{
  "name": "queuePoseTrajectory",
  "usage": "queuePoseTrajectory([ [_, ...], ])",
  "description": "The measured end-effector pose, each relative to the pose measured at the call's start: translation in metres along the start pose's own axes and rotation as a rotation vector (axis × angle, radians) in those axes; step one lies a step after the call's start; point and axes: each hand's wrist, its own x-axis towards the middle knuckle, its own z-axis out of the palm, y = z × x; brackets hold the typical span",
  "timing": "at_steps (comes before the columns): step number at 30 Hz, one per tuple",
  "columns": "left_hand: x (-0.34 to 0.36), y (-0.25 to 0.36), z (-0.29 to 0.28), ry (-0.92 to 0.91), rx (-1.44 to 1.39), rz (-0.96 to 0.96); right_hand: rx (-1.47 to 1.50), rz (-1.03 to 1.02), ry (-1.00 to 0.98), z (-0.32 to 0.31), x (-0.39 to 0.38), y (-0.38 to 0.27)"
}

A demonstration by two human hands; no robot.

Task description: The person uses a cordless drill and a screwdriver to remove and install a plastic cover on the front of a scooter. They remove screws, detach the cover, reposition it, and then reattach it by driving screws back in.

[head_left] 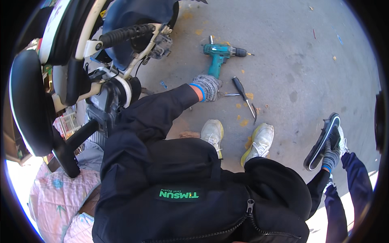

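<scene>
My left hand (207, 87), in a grey glove with a blue cuff, is closed at the base of the teal cordless drill (215, 58) on the ground; what its fingers grip is unclear. A metal shaft (231, 94) lies just right of it, beside a black-handled screwdriver (239, 87) and a thin dark tool (253, 111). At the right, my right hand (330, 156), also gloved, is closed on a long black oval part (318, 143) with a pale edge, held upper end away from me. My white shoes (261, 141) are below the tools.
A scooter (127, 48) with white frame, black spring and padded parts fills the upper left. A pink quilted cover (52, 202) is at lower left. Another person's dark-trousered legs (354, 182) stand at the right edge. The grey concrete floor (296, 73) has orange stains and small debris.
</scene>
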Motion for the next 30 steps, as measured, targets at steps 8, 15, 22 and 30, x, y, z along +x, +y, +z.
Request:
queuePoseTrajectory([
  [8, -0.064, -0.057, 0.027, 0.069, -0.2, -0.184, 0.153, -0.299, -0.309, 0.078, 0.057, -0.211],
  [15, -0.134, -0.088, 0.055, 0.327, -0.395, -0.342, 0.018, -0.232, -0.616, 0.183, 0.05, -0.276],
  [22, -0.178, -0.132, 0.04, 0.542, -0.626, -0.535, -0.438, -0.461, -0.324, 0.228, 0.075, -0.237],
  [30, -0.108, -0.156, 0.025, 0.326, -0.311, -0.328, -0.741, -0.476, -0.19, 0.236, 0.076, -0.195],
])
